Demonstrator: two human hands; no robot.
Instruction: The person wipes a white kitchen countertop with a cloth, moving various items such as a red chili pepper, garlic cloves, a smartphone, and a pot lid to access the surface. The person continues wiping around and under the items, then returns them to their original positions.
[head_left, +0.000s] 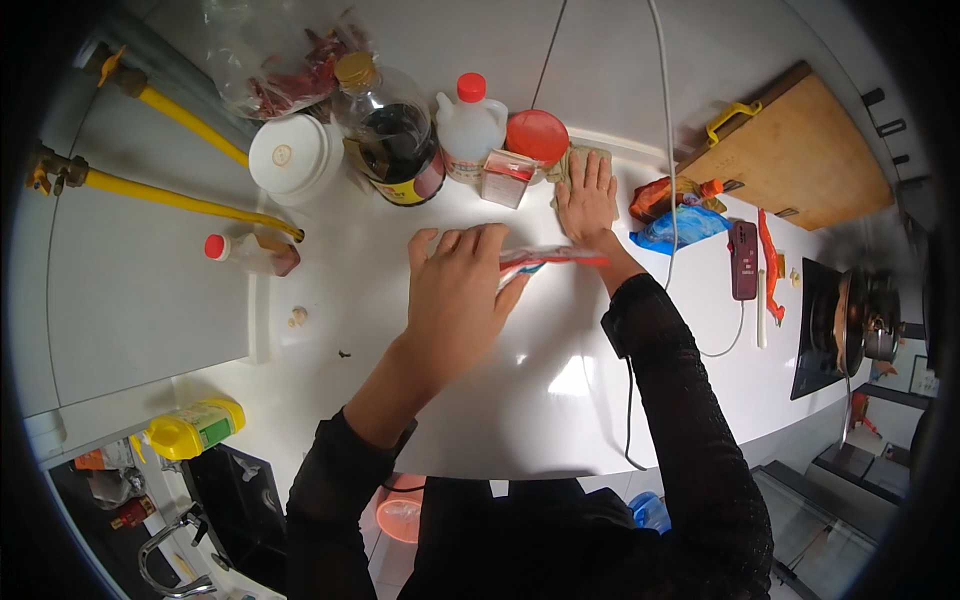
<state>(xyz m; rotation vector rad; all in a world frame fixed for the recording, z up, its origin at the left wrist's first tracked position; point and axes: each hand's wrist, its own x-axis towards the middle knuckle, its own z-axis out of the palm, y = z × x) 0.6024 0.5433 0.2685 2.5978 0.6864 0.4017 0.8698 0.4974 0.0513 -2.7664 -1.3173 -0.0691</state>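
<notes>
My left hand (457, 292) is raised over the white countertop (480, 405), holding a thin plastic packet (551, 259) with red and blue print between thumb and fingers; the packet is blurred. My right hand (587, 196) lies palm down on a folded greenish cloth (609, 180) near the wall, fingers towards the back. Just left of the cloth stand a container with a red lid (537, 139) and a small clear-and-red box (508, 178). A white jug with a red cap (471, 124) and a large dark-liquid bottle (401, 150) are beside them.
At left are a white tub (291, 157), a small red-capped bottle (259, 253), yellow gas hoses (180, 199), a yellow detergent bottle (196, 429) and the sink faucet (161, 544). Rightward are a blue packet (679, 227), a power strip (743, 259), a cutting board (810, 150), a hanging cable and a cooktop (814, 330).
</notes>
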